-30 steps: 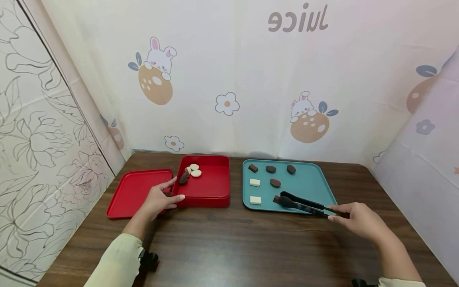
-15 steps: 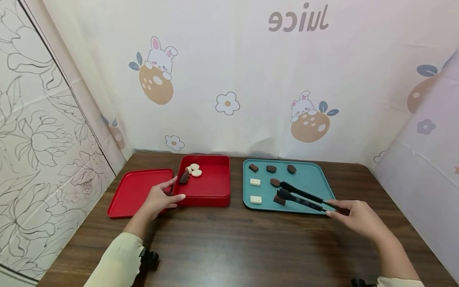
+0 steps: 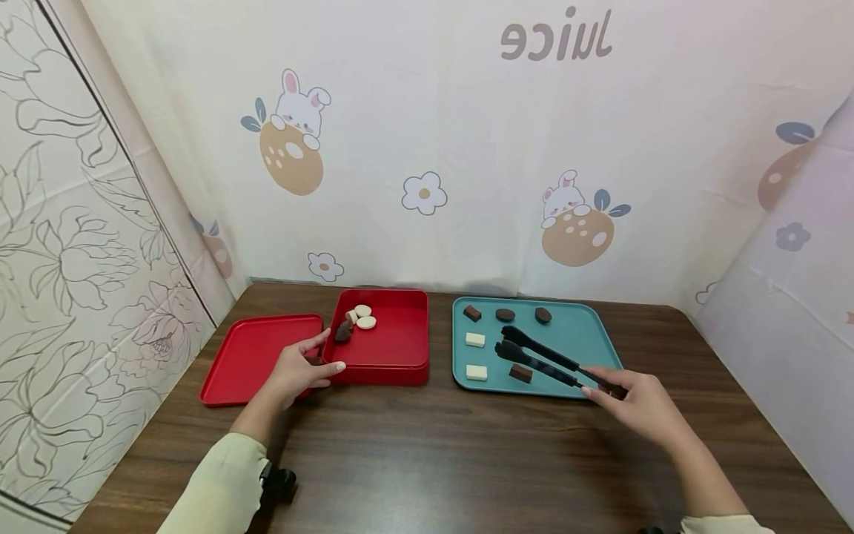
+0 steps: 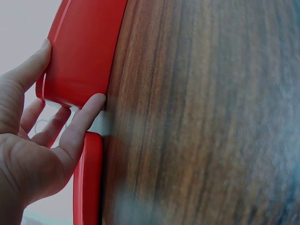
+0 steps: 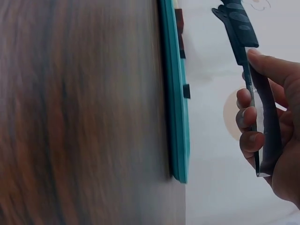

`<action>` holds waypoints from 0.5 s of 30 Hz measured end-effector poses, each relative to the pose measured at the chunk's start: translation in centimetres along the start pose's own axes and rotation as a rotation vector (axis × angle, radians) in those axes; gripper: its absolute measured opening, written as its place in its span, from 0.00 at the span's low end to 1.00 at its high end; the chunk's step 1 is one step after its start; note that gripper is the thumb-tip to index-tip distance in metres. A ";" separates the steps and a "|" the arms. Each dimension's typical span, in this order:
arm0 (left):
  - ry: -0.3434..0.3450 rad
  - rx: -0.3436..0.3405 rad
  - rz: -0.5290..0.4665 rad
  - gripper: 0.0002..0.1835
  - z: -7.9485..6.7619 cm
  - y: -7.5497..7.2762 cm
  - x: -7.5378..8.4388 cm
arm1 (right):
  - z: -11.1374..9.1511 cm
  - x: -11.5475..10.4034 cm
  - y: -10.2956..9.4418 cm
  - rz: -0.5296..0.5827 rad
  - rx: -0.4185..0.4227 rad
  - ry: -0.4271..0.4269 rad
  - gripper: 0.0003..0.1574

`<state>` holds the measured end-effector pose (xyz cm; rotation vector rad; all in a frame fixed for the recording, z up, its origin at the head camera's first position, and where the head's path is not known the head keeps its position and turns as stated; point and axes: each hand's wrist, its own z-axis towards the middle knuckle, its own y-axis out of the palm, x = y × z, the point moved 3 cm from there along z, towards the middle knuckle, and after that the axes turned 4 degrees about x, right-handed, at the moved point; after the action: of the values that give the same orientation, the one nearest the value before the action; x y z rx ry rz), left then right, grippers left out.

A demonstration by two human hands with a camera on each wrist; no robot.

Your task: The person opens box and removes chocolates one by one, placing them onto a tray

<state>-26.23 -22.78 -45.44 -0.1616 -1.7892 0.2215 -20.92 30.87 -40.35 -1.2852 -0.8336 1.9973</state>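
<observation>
The left hand [image 3: 293,373], fingers spread, touches the red box [image 3: 396,377] at its eight o'clock corner, maybe to steady it; the right hand [image 3: 637,404] pinches black tongs [image 3: 543,368] in curled fingers, tips apart over the blue tray [image 3: 580,334] at the person's one o'clock, perhaps so skin misses the sweets [image 3: 477,373].

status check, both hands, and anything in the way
Left hand touching red rectangular box. Right hand holding black tongs over teal rectangular tray; load at tips unclear. Flat red lid left of box, apparently not blocking.
</observation>
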 end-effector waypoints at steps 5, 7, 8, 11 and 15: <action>0.007 -0.005 0.001 0.48 0.0 0.0 0.0 | 0.1 -0.5 0.7 0.054 -0.018 0.037 0.24; 0.014 -0.007 0.000 0.48 -0.1 0.0 0.1 | 0.2 -0.7 0.9 0.072 -0.025 0.047 0.24; 0.014 -0.005 -0.002 0.48 -0.1 0.0 0.0 | 0.3 -0.9 1.0 0.078 -0.026 0.046 0.24; 0.015 -0.005 -0.003 0.48 0.0 0.0 0.0 | 0.5 -1.3 1.5 0.101 -0.031 0.040 0.24; 0.009 -0.008 0.002 0.48 0.0 0.0 -0.1 | 0.9 -1.8 2.1 0.128 -0.035 0.005 0.24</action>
<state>-26.19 -22.84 -45.53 -0.1693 -1.7814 0.2146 -21.46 28.03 -40.76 -1.3942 -0.8046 2.0862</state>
